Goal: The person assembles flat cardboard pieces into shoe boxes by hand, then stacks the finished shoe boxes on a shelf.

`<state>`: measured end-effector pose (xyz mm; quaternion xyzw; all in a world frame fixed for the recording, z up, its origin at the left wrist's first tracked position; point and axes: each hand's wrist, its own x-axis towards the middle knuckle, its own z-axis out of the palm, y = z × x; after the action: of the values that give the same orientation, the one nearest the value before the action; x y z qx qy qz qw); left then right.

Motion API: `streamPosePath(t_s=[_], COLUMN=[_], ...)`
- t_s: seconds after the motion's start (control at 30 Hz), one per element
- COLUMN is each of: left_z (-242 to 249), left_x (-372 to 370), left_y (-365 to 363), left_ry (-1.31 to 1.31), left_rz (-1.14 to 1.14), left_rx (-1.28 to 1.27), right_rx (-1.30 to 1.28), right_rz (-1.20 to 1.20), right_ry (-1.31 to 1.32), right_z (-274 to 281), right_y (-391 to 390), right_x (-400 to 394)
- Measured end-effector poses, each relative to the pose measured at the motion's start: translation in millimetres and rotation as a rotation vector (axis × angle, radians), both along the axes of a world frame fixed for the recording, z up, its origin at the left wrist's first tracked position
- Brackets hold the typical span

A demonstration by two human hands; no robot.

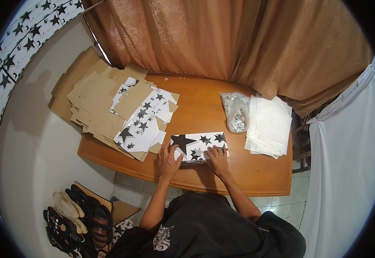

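Note:
A white box with black stars (201, 141) lies near the front edge of the wooden table (196, 96). My left hand (169, 160) rests at its left end, thumb on the near side and fingers spread against it. At the right end my right hand (217, 160) lies over the near corner, its fingers apart on the top. Both hands touch the box without wrapping round it. The underside of the box is hidden.
Flat cardboard sheets (97, 101) and star-printed sheets (142, 116) pile up at the left. A plastic bag of small silvery pieces (238, 116) and white paper (270, 124) lie at the right. Sandals (77, 219) sit below left. Brown curtains (187, 38) hang behind.

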<state>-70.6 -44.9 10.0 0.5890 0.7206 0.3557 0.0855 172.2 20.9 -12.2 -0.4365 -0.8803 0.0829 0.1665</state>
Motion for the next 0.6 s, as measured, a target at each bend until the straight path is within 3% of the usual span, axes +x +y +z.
streamPosePath(t_s=[0.03,0.1,0.23,0.37,0.6], left_z=[3.8,9.5,-2.6,-36.8,-36.6], left_x=[2.2,7.3,23.3,25.8,33.6], left_y=[-1.4,-4.7,-6.3,-8.7,-16.5], left_ry=[0.000,0.035,-0.022,-0.109,-0.072], left_rz=[0.003,-0.230,-0.365,-0.375,-0.345], left_rx=[0.000,-0.020,-0.130,-0.112,-0.073], right_rx=[0.013,0.025,0.001,-0.080,-0.077], right_rz=[-0.003,-0.002,0.019,0.074,0.098], right_ry=[0.018,0.035,0.058,0.106,0.170], right_z=[-1.8,-4.5,-3.9,0.5,6.9], right_y=[-2.2,-5.9,-9.2,-12.9,-25.4], right_x=[-1.5,-3.1,-4.0,-2.3,1.6])
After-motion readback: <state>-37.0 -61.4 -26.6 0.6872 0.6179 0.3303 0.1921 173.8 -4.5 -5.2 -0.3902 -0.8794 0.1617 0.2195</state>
